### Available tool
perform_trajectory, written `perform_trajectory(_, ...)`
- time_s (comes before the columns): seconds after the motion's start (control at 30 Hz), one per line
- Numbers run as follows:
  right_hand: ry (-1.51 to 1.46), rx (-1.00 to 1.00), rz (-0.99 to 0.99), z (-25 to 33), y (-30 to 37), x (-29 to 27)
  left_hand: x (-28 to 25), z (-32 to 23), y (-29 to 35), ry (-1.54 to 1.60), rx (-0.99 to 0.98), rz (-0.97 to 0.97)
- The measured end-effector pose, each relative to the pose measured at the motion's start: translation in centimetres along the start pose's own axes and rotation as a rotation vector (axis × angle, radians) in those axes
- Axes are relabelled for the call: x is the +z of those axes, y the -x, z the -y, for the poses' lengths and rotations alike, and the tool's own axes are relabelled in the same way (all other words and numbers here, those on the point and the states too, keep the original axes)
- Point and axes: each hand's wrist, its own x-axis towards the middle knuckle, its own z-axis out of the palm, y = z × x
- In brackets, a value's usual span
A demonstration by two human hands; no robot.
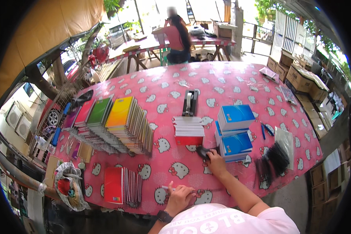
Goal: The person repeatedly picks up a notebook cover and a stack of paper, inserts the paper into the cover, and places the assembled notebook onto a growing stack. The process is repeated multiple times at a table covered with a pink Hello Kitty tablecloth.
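Observation:
My left hand (179,198) is low over the near edge of the table, its fingers bent and pressed together. A thin white stick-like piece (166,187) shows beside its fingertips, and a thin dark spiral coil (212,190) lies to its right. What the fingers hold is partly hidden. My right hand (216,161) reaches forward and grips a small black object (202,152) whose kind I cannot make out. Just beyond it is a stack of red-covered notebook pages (189,139), unbound along the visible side. Blue notebooks (238,145) are piled right of that hand.
Tall stacks of spiral notebooks (121,113) stand at left, with red ones (114,185) nearer. A tape dispenser (190,103) sits mid-table. Blue-handled pliers (266,132) and black spiral coils (275,162) lie right. Another person (177,39) sits at a far table; cardboard boxes (300,78) line the right.

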Motion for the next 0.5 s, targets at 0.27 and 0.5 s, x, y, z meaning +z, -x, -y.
perform_trajectory(0.27,-0.243,-0.364,0.092,0.1,4.6,-2.1,-1.2,-0.2,0.4,0.112,-0.010,-0.025)
perform_trajectory(0.5,0.048,-0.299,-0.044,0.4,4.6,-0.4,-1.0,-0.5,0.0,0.022,0.029,0.025)
